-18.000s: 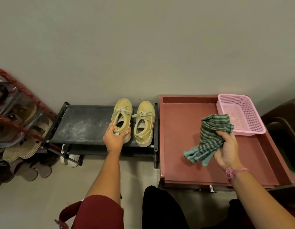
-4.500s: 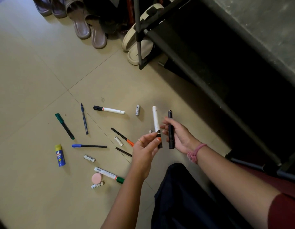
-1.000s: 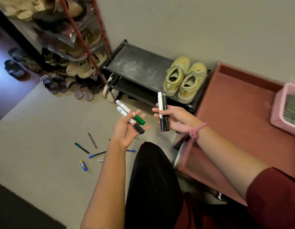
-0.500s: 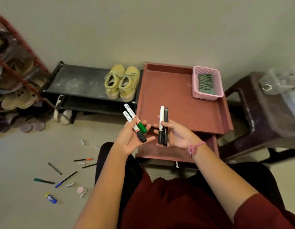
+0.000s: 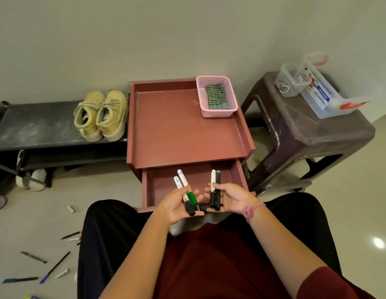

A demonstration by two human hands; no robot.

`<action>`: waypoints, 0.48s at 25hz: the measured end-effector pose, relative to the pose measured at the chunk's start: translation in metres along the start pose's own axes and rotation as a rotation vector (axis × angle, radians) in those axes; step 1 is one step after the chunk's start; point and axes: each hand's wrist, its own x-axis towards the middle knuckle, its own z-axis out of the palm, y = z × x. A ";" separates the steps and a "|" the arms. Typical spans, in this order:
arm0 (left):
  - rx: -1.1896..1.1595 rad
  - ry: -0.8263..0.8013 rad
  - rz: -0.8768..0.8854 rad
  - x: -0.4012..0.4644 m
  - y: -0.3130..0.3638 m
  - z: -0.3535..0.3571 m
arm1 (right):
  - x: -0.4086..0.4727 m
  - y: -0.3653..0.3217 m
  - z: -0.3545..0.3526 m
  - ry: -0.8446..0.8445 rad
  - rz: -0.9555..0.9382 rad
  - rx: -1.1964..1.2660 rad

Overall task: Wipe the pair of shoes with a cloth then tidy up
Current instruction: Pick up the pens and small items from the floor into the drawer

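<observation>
The pair of yellow shoes (image 5: 101, 116) stands side by side on the black shoe rack (image 5: 32, 128). The green striped cloth (image 5: 215, 97) lies folded in the pink basket (image 5: 227, 111) on the red cabinet top (image 5: 177, 130). My left hand (image 5: 177, 207) holds two white markers (image 5: 184, 190), one with a green cap and one with a black cap. My right hand (image 5: 230, 198) grips a white marker and a black marker (image 5: 215, 188). Both hands hover over the open red drawer (image 5: 196, 180).
Several pens and markers (image 5: 47, 264) lie scattered on the tiled floor at lower left. A dark plastic stool (image 5: 306, 134) at right carries clear containers (image 5: 317, 93). White slippers (image 5: 34, 176) sit under the rack. My dark trousers fill the foreground.
The view has swung right and down toward the cabinet. Both hands, still holding their markers, have moved over the open drawer, which has come into view.
</observation>
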 end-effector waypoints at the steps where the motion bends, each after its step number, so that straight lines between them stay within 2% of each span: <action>1: 0.018 0.010 -0.019 0.007 -0.002 0.004 | 0.002 -0.003 -0.005 0.017 -0.005 0.001; 12: 0.035 0.163 -0.017 0.085 0.014 0.035 | 0.056 -0.043 -0.044 0.145 0.025 0.033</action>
